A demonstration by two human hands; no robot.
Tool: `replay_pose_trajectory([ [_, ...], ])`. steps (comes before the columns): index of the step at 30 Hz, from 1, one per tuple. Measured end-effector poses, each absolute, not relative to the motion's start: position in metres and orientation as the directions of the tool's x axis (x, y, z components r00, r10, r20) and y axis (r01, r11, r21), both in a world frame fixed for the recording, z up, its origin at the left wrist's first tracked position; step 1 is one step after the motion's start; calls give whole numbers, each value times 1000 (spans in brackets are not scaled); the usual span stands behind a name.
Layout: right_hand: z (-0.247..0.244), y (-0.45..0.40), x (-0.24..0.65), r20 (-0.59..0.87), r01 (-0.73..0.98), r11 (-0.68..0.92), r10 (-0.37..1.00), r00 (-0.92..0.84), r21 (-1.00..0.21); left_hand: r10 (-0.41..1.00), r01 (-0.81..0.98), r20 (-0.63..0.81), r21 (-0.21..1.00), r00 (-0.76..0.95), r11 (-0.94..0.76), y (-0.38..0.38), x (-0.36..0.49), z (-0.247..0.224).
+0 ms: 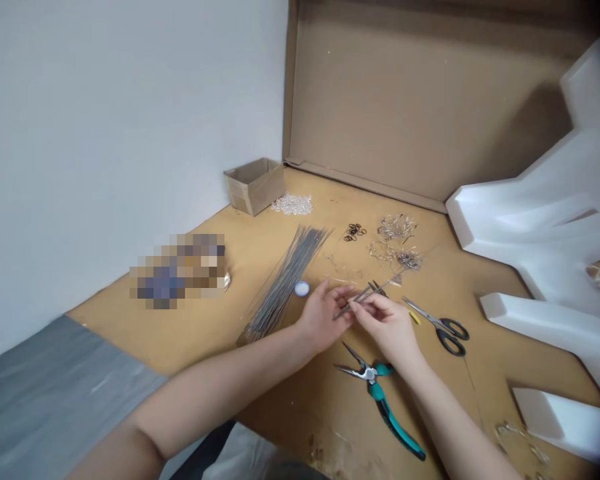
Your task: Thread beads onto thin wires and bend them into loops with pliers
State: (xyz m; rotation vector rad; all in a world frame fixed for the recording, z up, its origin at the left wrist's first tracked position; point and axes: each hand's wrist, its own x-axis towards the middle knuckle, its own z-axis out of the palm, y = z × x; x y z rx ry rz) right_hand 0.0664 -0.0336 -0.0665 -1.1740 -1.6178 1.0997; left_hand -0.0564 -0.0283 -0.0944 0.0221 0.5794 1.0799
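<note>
Your L hand (325,313) and R hand (385,327) are close together mid-board, both on a thin metal piece (355,300). R fingers pinch it near-shut; L fingers curl around it, also seemingly gripping. Can't tell if it's a single rod or a tweezer-like tool, since your fingers cover part of it.

Just left of your L hand: a bundle of long grey wire rods (283,287), w/ a small white-rimmed disc (302,288) beside it. Right of your R hand: black-handled scissors (443,330), blades pointing toward you hands-side. Below it: needle-nose pliers w/ teal grips (385,407).

Further up the tan board (190,340): small black rings (355,232), tangled silver wire bits (397,228), clear beads (293,204) by an open cardboard box (254,187). White foam packing (545,227) sits at right, a brown cardboard panel (405,100) behind. A pixelated patch (177,270) by the wall hides whatever's there, so nothing's readable. No legible text on any item.
</note>
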Motion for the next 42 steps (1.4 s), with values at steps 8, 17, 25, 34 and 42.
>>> replay_pose_trajectory([
  [8,-70,-36,63,139,305,203,966,-220,-930,851,-784,-426,393,308,480,-29,-56,-97],
  [17,-49,-22,90,48,282,89,988,-149,-955,920,140,165,964,356,-227,-38,-64,-81],
  [25,-46,-22,95,-88,245,-21,960,-267,-969,862,270,151,911,483,-311,-35,-68,-87],
  [34,-32,-16,118,-168,184,-104,909,-382,-977,689,-35,71,997,721,-66,-38,-70,-77],
  [42,-32,-16,120,-30,260,82,915,-402,-962,721,-11,68,996,690,-84,-39,-69,-74],
])
